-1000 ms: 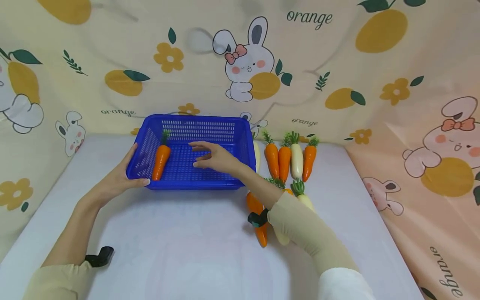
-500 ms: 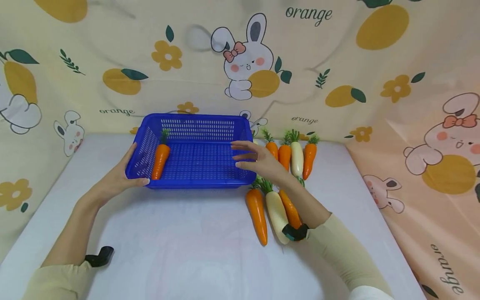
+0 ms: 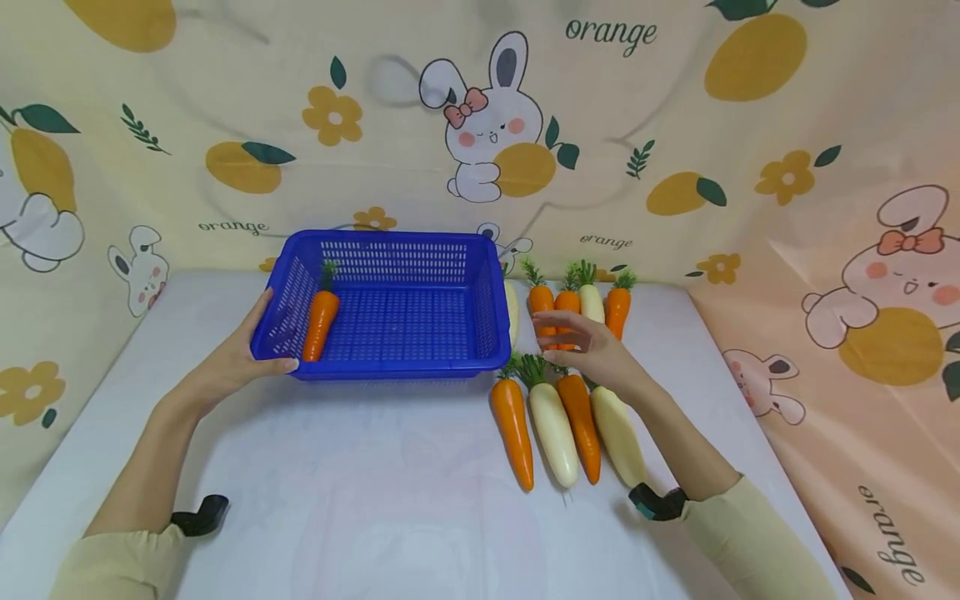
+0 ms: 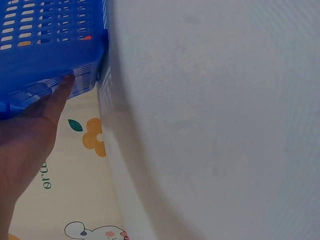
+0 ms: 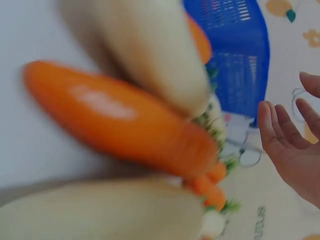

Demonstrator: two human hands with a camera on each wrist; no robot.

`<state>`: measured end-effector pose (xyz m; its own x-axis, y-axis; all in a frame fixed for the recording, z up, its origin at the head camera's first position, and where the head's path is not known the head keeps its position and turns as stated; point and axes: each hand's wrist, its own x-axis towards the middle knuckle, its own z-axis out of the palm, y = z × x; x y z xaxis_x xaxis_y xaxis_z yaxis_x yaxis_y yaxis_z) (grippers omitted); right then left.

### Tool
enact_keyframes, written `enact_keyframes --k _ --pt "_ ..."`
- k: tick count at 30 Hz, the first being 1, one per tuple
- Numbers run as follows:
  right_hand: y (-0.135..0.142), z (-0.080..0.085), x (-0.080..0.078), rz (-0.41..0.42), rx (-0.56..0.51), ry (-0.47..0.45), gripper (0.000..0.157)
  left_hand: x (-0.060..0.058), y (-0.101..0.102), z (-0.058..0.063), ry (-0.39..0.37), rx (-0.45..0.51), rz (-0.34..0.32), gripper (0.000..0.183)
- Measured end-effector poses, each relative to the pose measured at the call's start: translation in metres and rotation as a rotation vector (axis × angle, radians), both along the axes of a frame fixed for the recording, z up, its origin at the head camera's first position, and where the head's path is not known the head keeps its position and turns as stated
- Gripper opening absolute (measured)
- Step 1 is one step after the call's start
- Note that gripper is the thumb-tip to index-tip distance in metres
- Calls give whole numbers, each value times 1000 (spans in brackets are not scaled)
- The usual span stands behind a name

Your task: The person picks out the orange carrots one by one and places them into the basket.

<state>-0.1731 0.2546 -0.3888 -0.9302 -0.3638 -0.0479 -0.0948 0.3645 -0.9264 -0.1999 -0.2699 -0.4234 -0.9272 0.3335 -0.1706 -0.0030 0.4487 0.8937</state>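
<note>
A blue plastic basket stands on the table, with one orange carrot lying at its left side. My left hand holds the basket's near left corner, thumb at the front and fingers along the left side wall. In the left wrist view a finger lies against the outer wall. My right hand hovers above the vegetables right of the basket, fingers spread and holding nothing. Below it lie a carrot, a white radish, another carrot and a second radish.
A back row of carrots and white radishes lies on the right, partly behind my right hand. One pale radish sits close to the basket's right wall. A printed cloth hangs behind the white table.
My right hand has moved out of the basket to the right, over the vegetables, uncovering the front row. The left hand and the basket stay in place.
</note>
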Motion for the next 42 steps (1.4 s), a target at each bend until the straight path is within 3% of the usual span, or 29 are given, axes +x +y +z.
enact_keyframes --k 9,16,20,31,42 --pt "34 -23 32 -44 52 -12 51 0 1 0 -8 1 7 112" --pt "40 -36 54 -73 38 -41 57 0 1 1 -7 0 7 113" --pt "37 -38 61 -107 133 -57 58 0 0 0 -9 13 7 113" --pt "21 -53 61 -136 449 17 65 3 1 -4 -18 24 7 112" --pt "27 -63 57 -199 359 29 64 2 1 -2 -3 -13 17 111"
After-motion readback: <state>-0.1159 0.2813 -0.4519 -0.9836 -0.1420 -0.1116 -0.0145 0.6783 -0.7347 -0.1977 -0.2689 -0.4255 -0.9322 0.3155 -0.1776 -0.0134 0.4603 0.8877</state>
